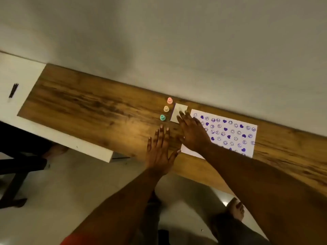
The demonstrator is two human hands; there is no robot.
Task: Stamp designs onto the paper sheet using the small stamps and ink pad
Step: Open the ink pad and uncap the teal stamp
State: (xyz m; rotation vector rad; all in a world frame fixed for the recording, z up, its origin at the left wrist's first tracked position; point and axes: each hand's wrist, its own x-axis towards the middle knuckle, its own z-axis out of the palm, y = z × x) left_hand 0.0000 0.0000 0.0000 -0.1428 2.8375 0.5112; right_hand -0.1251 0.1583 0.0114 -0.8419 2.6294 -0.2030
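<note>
A white paper sheet [235,133] lies on the wooden table [92,103], covered with several purple smiley and heart prints. Left of it sits a closed white ink pad [177,110]. Three small stamps stand in a row beside the pad: pink [169,100], yellow [166,108] and green [162,117]. My right hand [192,131] lies flat with spread fingers, its fingertips on the pad's near edge and its palm over the sheet's left side. My left hand [160,147] rests flat on the table with fingers apart, holding nothing.
A white surface [19,76] adjoins the table at the left, with a dark pen-like object [13,90] on it. A grey wall runs behind the table. Dark chair legs [16,174] stand at lower left. My bare foot [236,209] is on the floor below.
</note>
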